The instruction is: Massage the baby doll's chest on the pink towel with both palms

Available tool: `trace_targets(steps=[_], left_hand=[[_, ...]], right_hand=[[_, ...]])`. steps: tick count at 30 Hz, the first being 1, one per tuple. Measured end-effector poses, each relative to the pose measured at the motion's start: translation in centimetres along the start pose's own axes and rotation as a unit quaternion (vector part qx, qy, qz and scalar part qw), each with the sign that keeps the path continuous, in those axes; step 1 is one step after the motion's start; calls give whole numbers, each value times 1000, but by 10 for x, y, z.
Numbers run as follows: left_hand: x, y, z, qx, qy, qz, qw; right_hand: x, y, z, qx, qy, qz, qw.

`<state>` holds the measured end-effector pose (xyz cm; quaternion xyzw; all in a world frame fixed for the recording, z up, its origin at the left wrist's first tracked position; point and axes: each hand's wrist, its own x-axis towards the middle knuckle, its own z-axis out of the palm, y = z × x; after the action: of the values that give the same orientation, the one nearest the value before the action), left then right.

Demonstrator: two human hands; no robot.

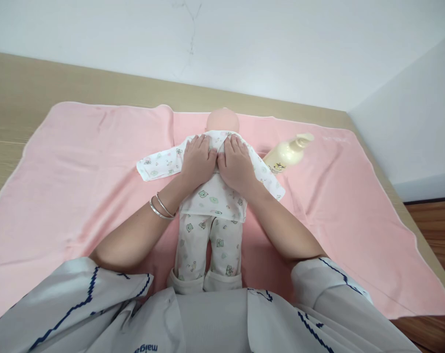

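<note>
A baby doll (213, 196) in a white printed top and matching trousers lies stretched out, its head (223, 120) pointing away from me. No face shows on the part of the head in view. My left hand (199, 161) rests flat on the upper left of the doll's body, fingers pointing to its shoulder. On the upper right lies my right hand (235, 163), also flat, its thumb beside the left thumb. Neither hand grips anything. A cream pump bottle (285, 154) lies tilted next to the doll's right-hand sleeve, which overlaps its lower end.
Under the doll spreads a wrinkled pink blanket (108, 147) on a light wooden table (31, 78). A white wall (266, 54) stands behind the table and another at the right. Brown wood (433, 233) shows beyond the table's right edge.
</note>
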<state>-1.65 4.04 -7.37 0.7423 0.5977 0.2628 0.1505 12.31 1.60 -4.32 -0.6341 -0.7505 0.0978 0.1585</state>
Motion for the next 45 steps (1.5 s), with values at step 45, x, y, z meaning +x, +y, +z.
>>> trace_targets(steps=[45], left_hand=[[-15, 31, -19, -38, -6, 38, 999]], right_hand=[[7, 8, -10, -50, -16, 4, 999]])
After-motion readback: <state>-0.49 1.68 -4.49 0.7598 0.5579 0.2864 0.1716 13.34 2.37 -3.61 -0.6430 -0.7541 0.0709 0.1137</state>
